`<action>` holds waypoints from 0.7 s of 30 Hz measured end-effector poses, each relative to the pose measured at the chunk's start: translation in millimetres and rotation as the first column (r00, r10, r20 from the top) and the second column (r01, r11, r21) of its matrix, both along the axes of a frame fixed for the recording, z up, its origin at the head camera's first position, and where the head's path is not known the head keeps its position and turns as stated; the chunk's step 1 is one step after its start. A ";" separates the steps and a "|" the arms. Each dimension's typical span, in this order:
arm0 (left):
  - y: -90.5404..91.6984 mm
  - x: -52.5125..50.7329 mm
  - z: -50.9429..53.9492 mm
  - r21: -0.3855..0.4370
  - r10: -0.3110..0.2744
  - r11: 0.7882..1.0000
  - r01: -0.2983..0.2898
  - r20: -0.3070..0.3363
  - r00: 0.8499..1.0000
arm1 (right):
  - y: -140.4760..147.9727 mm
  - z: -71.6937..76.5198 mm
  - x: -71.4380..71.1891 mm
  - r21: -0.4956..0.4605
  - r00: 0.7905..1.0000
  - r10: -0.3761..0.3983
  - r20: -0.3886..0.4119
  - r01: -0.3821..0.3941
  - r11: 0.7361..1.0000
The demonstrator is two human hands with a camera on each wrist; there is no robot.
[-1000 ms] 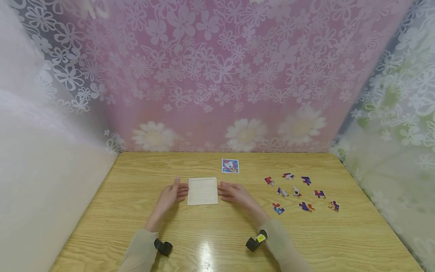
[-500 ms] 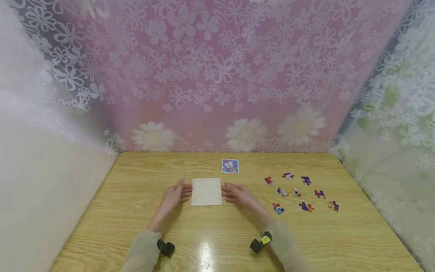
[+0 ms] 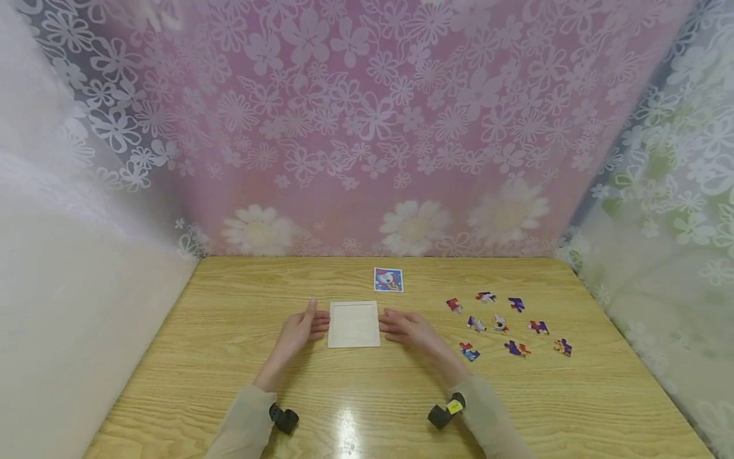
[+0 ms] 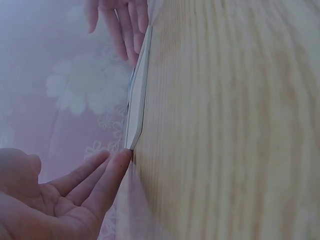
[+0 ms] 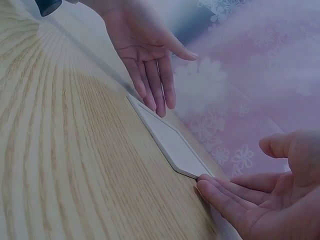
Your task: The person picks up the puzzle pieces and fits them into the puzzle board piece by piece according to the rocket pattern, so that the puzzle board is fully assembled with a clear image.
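A square white tray (image 3: 353, 324) with a raised rim lies flat on the wooden table (image 3: 355, 382). My left hand (image 3: 296, 331) touches its left edge with straight fingertips, thumb raised. On the opposite side, my right hand (image 3: 414, 333) has its extended fingers against the right edge. In the left wrist view, the left hand (image 4: 75, 200) meets the near edge of the tray (image 4: 137, 107). The right wrist view has the right hand (image 5: 265, 190) with fingertips at a corner of the tray (image 5: 172, 147).
A small picture card (image 3: 388, 280) lies behind the tray. Several loose puzzle pieces, one with a dark round spot (image 3: 501, 324), are spread over the table's right side. A pink floral curtain (image 3: 367, 127) hangs at the table's back edge.
The tray has slid to the right along the table, with both hands moving alongside it. The card and puzzle pieces have stayed in place.
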State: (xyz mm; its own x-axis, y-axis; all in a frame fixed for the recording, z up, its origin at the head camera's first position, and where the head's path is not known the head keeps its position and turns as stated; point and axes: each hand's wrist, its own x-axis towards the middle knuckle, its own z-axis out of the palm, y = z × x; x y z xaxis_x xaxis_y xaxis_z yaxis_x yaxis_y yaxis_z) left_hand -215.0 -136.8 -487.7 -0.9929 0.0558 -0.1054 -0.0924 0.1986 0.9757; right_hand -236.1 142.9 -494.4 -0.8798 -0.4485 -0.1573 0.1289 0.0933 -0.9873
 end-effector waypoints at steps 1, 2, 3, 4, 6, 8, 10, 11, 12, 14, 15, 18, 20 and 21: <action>0.6 -0.4 -0.5 0.001 -0.002 1.000 0.002 -0.002 1.000 | 0.7 0.3 0.1 -0.001 1.000 0.000 0.001 0.000 1.000; 1.3 -0.8 -1.1 -0.001 -0.006 1.000 0.006 -0.006 1.000 | 1.5 0.4 0.2 -0.001 1.000 0.000 -0.001 0.000 1.000; 2.0 -1.2 -1.5 -0.001 -0.009 1.000 0.009 -0.009 1.000 | 2.4 0.6 0.3 -0.002 1.000 -0.003 0.001 0.003 1.000; 2.9 -1.6 -1.9 0.000 -0.011 1.000 0.011 -0.011 1.000 | 3.4 0.6 0.3 -0.002 1.000 -0.006 0.001 0.006 1.000; 4.8 -2.5 -2.3 0.009 -0.014 1.000 0.014 -0.011 1.000 | 5.8 0.1 0.4 -0.001 1.000 -0.013 0.003 0.013 1.000; 6.5 -3.4 -3.7 0.015 -0.021 1.000 0.022 -0.014 1.000 | 8.5 -0.5 0.5 0.001 1.000 -0.014 0.000 0.014 1.000; 8.3 -4.0 -4.7 0.023 -0.025 0.999 0.026 -0.013 1.000 | 11.4 -1.3 0.6 0.006 1.000 -0.007 -0.004 0.007 1.000; 9.2 -4.0 -5.1 0.026 -0.027 0.999 0.027 -0.015 1.000 | 12.6 -1.4 1.0 0.007 1.000 -0.007 -0.003 0.007 1.000; 10.2 -3.7 -5.2 0.028 -0.028 0.999 0.028 -0.016 0.999 | 14.1 -1.6 1.3 0.007 1.000 -0.002 -0.005 0.002 1.000; 12.3 -2.8 -4.4 0.027 -0.036 0.999 0.037 -0.020 0.999 | 17.1 -1.5 2.1 0.009 1.000 0.007 -0.011 -0.007 1.000; 13.4 -2.1 -3.8 0.025 -0.044 0.999 0.044 -0.026 0.999 | 18.5 -1.6 2.6 0.009 1.000 0.005 -0.011 -0.005 1.000; 16.7 -1.0 -3.0 0.025 -0.059 0.998 0.060 -0.032 0.998 | 22.8 -1.8 4.0 0.002 1.000 0.003 -0.003 -0.003 1.000; 18.8 -0.5 -2.2 0.028 -0.065 0.997 0.066 -0.031 0.997 | 25.3 -2.0 4.8 -0.003 1.000 -0.001 0.004 0.001 1.000; 19.7 -0.4 -2.5 0.029 -0.067 0.997 0.068 -0.033 0.997 | 26.4 -2.0 5.1 -0.006 1.000 -0.001 0.006 0.001 1.000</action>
